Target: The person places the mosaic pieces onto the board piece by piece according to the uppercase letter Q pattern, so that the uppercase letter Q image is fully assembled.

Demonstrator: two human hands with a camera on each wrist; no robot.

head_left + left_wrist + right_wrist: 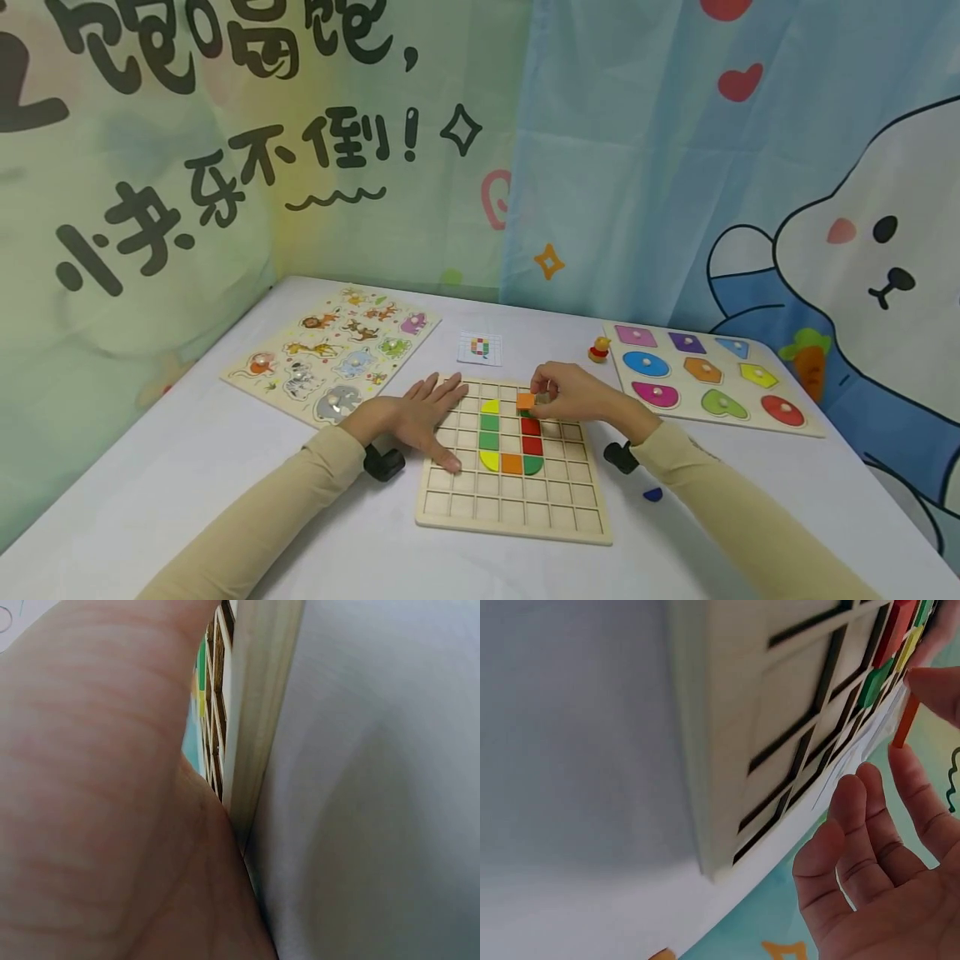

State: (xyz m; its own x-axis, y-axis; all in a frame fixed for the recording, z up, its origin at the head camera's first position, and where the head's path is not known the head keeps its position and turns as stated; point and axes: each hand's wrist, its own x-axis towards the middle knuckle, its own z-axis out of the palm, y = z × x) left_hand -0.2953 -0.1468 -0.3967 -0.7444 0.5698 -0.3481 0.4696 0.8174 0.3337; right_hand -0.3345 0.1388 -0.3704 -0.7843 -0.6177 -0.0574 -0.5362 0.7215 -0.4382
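My right hand (572, 393) pinches an orange square tile (526, 402) between thumb and index finger, just above the wooden grid board (517, 525). In the right wrist view the orange tile (907, 720) is edge-on, apart from the board. My left hand (420, 414) lies spread on the board's left side, fingers straight. Set in the grid are two yellow quarter-round tiles, green squares (489, 422), red squares (531, 437), an orange square (512, 463) and a green rounded piece (533, 465). Another green piece partly shows below the held tile. The left wrist view is mostly palm and board edge.
A pattern card (479, 348) lies behind the board. An animal peg puzzle (300, 357) is at the back left, a shape peg puzzle (701, 377) at the right. A small toy figure (599, 349) stands near it, and a blue piece (653, 495) lies by the right forearm.
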